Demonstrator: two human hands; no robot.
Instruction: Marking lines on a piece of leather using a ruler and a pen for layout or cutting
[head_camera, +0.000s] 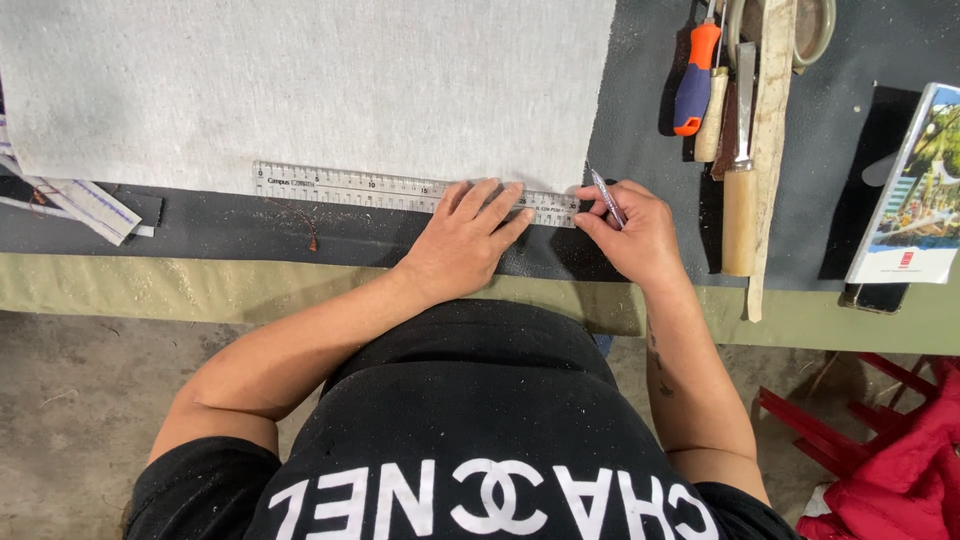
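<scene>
A clear plastic ruler (350, 185) lies along the near edge of a large sheet of pale grey fabric (300, 85) on a dark work mat (220, 225). My left hand (468, 235) presses flat on the ruler's right part, fingers spread. My right hand (632, 232) grips a thin pen (606, 196), its tip up at the fabric's lower right corner beside the ruler's right end.
Hand tools lie at the upper right: an orange and blue handled tool (693, 80), a wooden-handled knife (741, 190), a long wooden stick (768, 150). A booklet (910, 190) lies at the right edge. Paper strips (85, 205) sit at left. Red cloth (890, 470) is on the floor.
</scene>
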